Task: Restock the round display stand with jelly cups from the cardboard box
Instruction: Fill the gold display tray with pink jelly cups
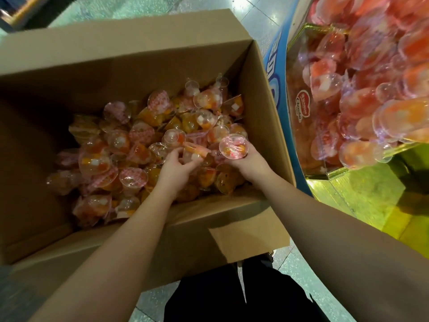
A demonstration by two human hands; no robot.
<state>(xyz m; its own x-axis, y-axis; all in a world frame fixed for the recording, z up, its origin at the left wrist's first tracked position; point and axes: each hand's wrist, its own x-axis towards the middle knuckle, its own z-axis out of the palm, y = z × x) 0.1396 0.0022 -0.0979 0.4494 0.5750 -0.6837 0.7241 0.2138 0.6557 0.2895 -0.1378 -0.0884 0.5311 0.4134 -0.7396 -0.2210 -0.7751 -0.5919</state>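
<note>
Here, the left hand (177, 165) curls round a clear plastic jelly cup with an orange-pink lid (194, 152), and the right hand (251, 162) grasps another clear fruit-filled cup (233, 146). Both sit inside the open brown cardboard box (262, 108) of loose cups. The round display stand with the blue rim (277, 73) is just right of it, heaped with pink cups.

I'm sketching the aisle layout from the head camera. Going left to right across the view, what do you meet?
Cardboard box → left hand gripping a jelly cup → right hand holding another jelly cup → blue band of the display stand → round display stand piled with cups.
</note>
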